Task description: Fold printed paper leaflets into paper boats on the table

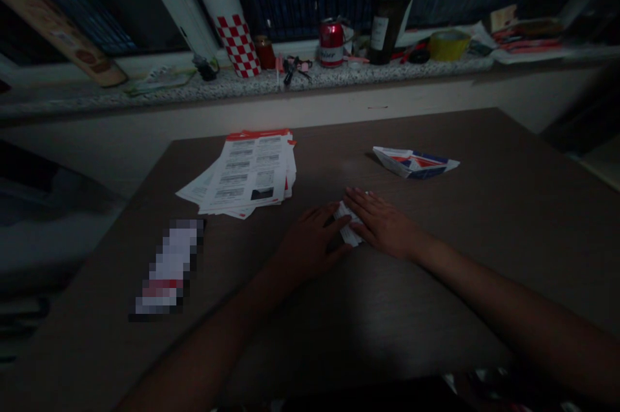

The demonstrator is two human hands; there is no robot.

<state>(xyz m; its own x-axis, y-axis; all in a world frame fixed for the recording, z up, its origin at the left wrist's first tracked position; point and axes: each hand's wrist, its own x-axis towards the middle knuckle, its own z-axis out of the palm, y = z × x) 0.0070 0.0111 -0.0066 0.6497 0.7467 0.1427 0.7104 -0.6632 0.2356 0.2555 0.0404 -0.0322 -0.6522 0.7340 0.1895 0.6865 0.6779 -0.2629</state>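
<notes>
A small folded piece of printed paper [349, 231] lies on the table in front of me, partly hidden under both hands. My left hand [314, 239] rests at its left side, fingers spread, with fingertips touching the paper's edge. Across its right part my right hand [380, 221] lies flat with the fingers stretched out, pressing on it. Beyond my right hand sits a folded paper boat [416, 163] in white, blue and red. The stack of printed sheets [242, 173] with red edges lies fanned out to the upper left.
A phone [169, 267], blurred out, lies on the brown table [465, 225] at the left. Along the granite windowsill [310, 81] stand a checkered white bottle [232, 24], a red can [331, 44], a dark bottle [382, 31] and a yellow bowl [448, 46].
</notes>
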